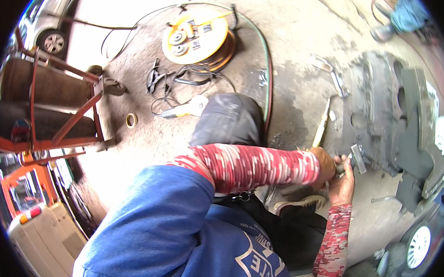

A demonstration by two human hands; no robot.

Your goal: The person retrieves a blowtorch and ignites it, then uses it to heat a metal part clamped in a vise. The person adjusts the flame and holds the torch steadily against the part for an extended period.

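Right hand (pixel 342 188) pinches a grey metal tool (pixel 358 159) (left hand (pixel 324 164): fingers too hidden to tell).
Round yellow-orange reel (pixel 210 45) bears grey discs (pixel 178 38).

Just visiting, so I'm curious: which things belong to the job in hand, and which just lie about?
Likely the job: grey metal piece at left hand and right hand; dark moulded part beside it.
Seemingly lying about: cable reel; yellow ring.

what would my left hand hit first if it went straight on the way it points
Your left hand would probably meet your right hand first, with the metal piece just beyond, though depth there is hard to judge.
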